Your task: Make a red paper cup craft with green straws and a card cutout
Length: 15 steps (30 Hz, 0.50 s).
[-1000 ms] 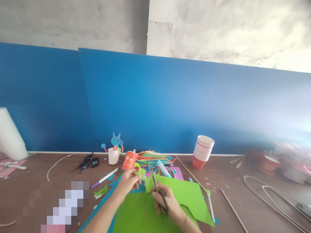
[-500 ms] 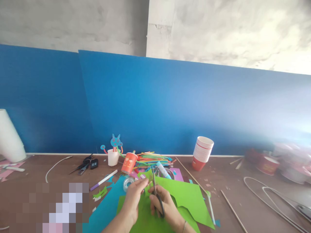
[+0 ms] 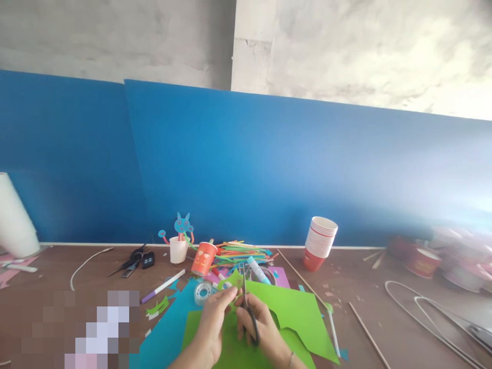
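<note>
Thumb and fingers of my left hand [image 3: 214, 313] are pinched on a small piece of green paper [image 3: 232, 278], partly hidden by the fingertips. Black-handled scissors [image 3: 251, 322] are in my right hand [image 3: 265, 328], their blades pointing up and slightly apart beside the left fingertips. Below both hands lie larger green paper sheets [image 3: 300, 312], one with a curved cut edge, over a blue sheet [image 3: 161, 341]. A roll of clear tape [image 3: 203, 292] sits just left of my left hand. Beyond the scissors is a glue stick [image 3: 258, 270].
Behind the paper lie several colored sticks [image 3: 242, 252], a tipped orange cup [image 3: 204, 258] and a white cup [image 3: 178, 250] with a blue paper figure. Stacked paper cups [image 3: 321, 241] stand right of them. A marker [image 3: 163, 286] and green scraps [image 3: 158, 306] lie left; wooden sticks [image 3: 369, 334] and cables lie right.
The scissor blades have parted slightly. My left hand has shifted a little to the right with the green piece, closer to the blades. My right hand has stayed nearly in place.
</note>
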{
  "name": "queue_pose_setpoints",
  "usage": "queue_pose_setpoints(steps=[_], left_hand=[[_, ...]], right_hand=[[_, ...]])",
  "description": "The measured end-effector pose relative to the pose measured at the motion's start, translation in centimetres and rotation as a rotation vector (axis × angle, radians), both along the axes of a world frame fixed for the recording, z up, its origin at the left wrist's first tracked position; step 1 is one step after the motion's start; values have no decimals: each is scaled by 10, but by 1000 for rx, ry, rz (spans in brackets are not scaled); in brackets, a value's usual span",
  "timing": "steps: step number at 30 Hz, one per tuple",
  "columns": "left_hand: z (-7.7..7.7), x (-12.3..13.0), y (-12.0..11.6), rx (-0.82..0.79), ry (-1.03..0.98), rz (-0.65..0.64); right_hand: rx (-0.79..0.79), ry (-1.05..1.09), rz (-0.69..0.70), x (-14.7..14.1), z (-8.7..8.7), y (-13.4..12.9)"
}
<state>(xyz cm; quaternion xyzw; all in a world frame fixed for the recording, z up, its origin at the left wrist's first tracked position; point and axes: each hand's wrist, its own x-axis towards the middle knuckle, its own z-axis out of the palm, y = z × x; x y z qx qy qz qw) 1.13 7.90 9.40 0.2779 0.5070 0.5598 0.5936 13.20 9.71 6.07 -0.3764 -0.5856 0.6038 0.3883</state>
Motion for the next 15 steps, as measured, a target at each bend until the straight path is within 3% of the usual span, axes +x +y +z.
queue_pose_setpoints(steps=[6,15], left_hand=[[-5,2,0,2,-88,-20],[0,2,-3,-32,-59,24]], right_hand=[[34,42,-3,-1,-1,-1],[48,34,-33,-2,0,-4]])
